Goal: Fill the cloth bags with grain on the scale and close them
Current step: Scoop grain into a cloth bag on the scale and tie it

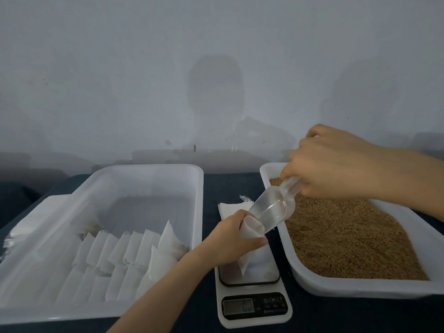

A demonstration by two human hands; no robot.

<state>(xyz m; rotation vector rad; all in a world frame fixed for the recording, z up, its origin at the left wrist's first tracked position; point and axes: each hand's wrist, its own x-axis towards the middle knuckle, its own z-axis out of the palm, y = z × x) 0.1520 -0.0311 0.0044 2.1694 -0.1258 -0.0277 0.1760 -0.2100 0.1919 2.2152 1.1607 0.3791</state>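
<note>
Grey wall (144,68) with soft shadows stands behind a dark table (230,186).

Left tray (153,167): white, the larger of the two, holding rows of filled white bags (134,255) leaning against one another along its near half.

Right tray (360,288): white, holding a bed of brown grain (348,236).

Scale (254,308): white, between the two trays, display toward the viewer; the reading is too blurred to tell.

Bag (259,263): white cloth, standing on the scale's platform with its mouth up.

Spare bags (230,209): a flat white pile on the table just behind the scale.

Scoop (271,210): clear plastic, tilted down to the left, its lip at the bag's mouth; no grain shows through its wall.

Right hand (331,164): above the right tray's far left corner, fingers curled tight round the scoop's handle.

Left hand (230,239): over the scale, fingers and thumb gripping the bag's neck.
</note>
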